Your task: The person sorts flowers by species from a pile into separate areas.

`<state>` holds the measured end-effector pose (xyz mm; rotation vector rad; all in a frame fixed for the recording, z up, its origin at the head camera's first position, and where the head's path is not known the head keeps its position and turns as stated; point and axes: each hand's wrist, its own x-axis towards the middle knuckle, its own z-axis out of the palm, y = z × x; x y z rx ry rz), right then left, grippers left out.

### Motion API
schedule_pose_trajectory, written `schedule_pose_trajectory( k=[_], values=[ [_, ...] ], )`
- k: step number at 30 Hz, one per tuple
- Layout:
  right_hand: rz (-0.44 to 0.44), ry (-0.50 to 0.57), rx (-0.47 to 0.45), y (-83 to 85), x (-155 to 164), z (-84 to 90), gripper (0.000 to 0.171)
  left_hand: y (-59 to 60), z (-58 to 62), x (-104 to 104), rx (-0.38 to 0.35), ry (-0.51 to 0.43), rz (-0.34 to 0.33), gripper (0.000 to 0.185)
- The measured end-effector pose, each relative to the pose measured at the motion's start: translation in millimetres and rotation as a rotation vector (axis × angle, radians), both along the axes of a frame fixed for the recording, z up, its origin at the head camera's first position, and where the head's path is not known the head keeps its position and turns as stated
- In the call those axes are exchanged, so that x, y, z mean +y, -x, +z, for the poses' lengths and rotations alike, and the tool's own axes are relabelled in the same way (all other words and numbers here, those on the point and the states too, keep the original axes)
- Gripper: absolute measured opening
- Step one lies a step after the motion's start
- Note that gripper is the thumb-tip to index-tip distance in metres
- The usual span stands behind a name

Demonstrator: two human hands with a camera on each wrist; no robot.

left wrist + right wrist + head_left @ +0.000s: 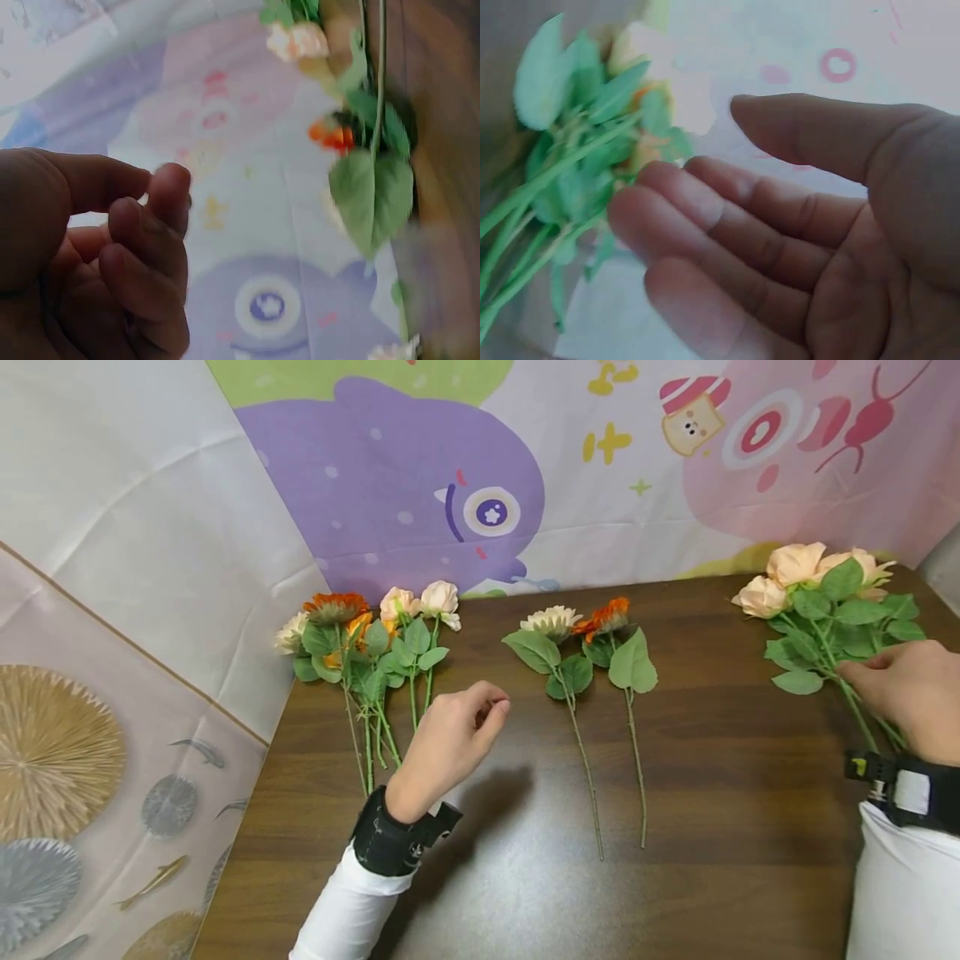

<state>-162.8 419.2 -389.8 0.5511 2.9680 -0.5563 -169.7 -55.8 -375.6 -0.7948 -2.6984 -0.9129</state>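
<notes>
My left hand (450, 739) is raised over the table, between the left flower pile and the middle stems. Its fingers (146, 281) are loosely curled and hold nothing. At the far right, my right hand (911, 693) is beside the stems of a bunch of peach roses (797, 564). In the right wrist view, the thumb stands apart from the relaxed fingers (765, 247), and the green stems (555, 176) lie just beyond the fingertips. Between the hands, a cream flower (552, 621) and an orange flower (606, 618) lie side by side, stems toward me.
On the left lies a pile with an orange flower (335, 607), a peach rose (399, 603) and a pale rose (441, 600), among others. A printed cloth (405, 468) hangs behind the brown wooden table (720, 760); a pale patterned sheet (150, 727) borders its left side.
</notes>
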Motion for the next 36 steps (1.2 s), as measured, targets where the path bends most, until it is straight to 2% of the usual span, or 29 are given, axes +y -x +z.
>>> schedule_pose_trajectory(
  k=[5,8,12,15,20,25,30,36],
  values=[
    [0.012,0.022,0.182,-0.9,-15.2,8.6,0.044,18.8,2.1,-22.6,-0.117,0.045,0.164,0.015],
    [0.022,-0.004,0.241,-1.0,-27.7,15.4,0.043,31.2,0.6,-39.1,-0.198,0.097,0.261,0.019],
    [0.033,-0.014,0.23,-2.8,-44.7,23.5,0.044,48.9,-10.5,-59.6,-0.269,0.17,0.368,0.022],
    [0.053,-0.011,0.208,-4.9,-54.1,27.7,0.047,59.0,-23.4,-70.5,-0.323,0.227,0.418,0.036],
    [0.082,-0.016,0.222,-9.0,-63.7,32.4,0.047,68.4,-43.4,-79.7,-0.433,0.32,0.42,0.049],
    [0.086,-0.015,0.246,-12.1,-69.8,37.1,0.046,72.5,-54.9,-82.6,-0.483,0.387,0.402,0.043],
    [0.098,-0.011,0.254,-11.9,-75.3,40.4,0.045,74.0,-58.6,-84.0,-0.482,0.406,0.383,0.03],
    [0.112,-0.018,0.254,-9.7,-80.0,40.7,0.044,72.4,-53.7,-85.7,-0.453,0.369,0.393,0.043]
  ],
)
